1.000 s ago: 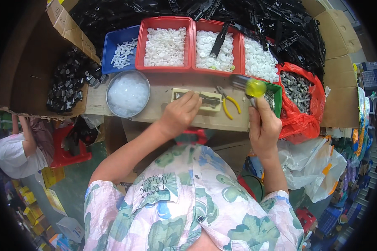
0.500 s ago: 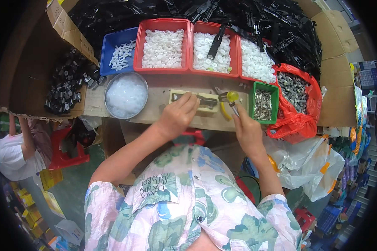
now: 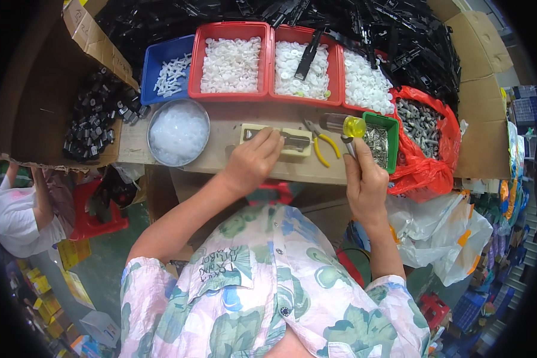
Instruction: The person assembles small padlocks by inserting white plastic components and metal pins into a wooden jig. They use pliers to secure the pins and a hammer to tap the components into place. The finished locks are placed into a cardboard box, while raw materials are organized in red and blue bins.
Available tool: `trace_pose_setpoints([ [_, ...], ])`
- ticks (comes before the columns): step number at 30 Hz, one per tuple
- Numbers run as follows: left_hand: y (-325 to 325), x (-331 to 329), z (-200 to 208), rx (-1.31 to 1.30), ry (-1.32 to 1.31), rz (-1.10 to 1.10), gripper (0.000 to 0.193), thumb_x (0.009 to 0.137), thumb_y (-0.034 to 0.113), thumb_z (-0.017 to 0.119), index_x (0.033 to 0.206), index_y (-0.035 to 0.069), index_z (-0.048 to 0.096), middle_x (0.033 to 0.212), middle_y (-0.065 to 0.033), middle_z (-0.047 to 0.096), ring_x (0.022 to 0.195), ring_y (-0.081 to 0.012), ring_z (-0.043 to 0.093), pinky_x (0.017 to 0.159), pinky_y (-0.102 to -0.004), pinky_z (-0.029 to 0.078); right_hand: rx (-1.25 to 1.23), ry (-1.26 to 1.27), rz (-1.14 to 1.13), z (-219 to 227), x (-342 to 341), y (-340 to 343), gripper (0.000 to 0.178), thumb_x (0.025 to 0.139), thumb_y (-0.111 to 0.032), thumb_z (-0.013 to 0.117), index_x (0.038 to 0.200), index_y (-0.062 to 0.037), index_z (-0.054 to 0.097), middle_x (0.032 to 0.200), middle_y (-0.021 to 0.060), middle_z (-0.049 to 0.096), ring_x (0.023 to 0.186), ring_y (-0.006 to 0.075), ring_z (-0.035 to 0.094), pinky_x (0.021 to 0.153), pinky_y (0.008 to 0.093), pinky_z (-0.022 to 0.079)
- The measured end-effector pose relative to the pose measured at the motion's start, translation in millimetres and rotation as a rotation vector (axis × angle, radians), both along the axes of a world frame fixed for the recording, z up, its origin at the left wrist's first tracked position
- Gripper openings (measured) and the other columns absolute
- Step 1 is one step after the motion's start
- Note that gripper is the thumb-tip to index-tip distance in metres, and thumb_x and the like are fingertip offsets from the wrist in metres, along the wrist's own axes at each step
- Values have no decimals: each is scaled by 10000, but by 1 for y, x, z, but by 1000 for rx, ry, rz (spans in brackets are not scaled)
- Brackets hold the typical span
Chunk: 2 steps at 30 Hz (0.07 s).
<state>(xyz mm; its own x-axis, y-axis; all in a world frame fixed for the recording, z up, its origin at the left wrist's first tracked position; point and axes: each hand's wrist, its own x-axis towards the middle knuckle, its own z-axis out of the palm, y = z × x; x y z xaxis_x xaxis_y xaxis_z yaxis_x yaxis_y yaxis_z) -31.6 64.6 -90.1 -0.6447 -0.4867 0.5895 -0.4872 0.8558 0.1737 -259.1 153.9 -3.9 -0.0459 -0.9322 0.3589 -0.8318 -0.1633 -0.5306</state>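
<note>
My left hand (image 3: 253, 162) has its fingers bunched together at the left part of a cream block (image 3: 291, 153). A long black plastic part (image 3: 297, 141) lies in that block, and the fingertips press on it; they hide its left end. In my right hand (image 3: 367, 184) is a small mallet (image 3: 354, 127) with a yellow see-through face, gripped by its metal handle. Its head is raised to the right of the block, in front of the green tray (image 3: 394, 149) of small metal pins. Yellow-handled pliers (image 3: 321, 154) lie between block and mallet.
Behind stand a blue bin (image 3: 145, 74) and red bins (image 3: 195, 65) of white plastic parts. A round metal bowl (image 3: 208, 134) of clear pieces is at left. A red bag (image 3: 426, 173) of grey parts sits at right. Black parts (image 3: 388, 30) pile up behind. Another person (image 3: 24, 218) is at far left.
My right hand has moved the mallet to the right, away from the block, and the pliers now show fully. My left hand has stayed on the black part.
</note>
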Motion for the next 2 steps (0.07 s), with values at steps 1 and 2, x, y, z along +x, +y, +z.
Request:
trace_pose_setpoints([
  [1, -1, -1, -3, -4, 0, 0, 344, 735, 27, 665, 1071, -30, 712, 1132, -127, 680, 1076, -279, 671, 765, -320, 581, 35, 83, 38, -2, 1, -1, 376, 961, -86, 639, 1319, 12, 582, 905, 235, 707, 718, 342, 711, 628, 459, 528],
  [2, 0, -2, -8, -7, 1, 0, 358, 735, 28, 664, 1086, -29, 710, 1144, -131, 677, 1086, -282, 668, 770, -320, 580, 70, 166, 75, -11, 3, -3, 340, 972, -74, 630, 1293, 35, 597, 951, 246, 712, 735, 309, 728, 639, 451, 532],
])
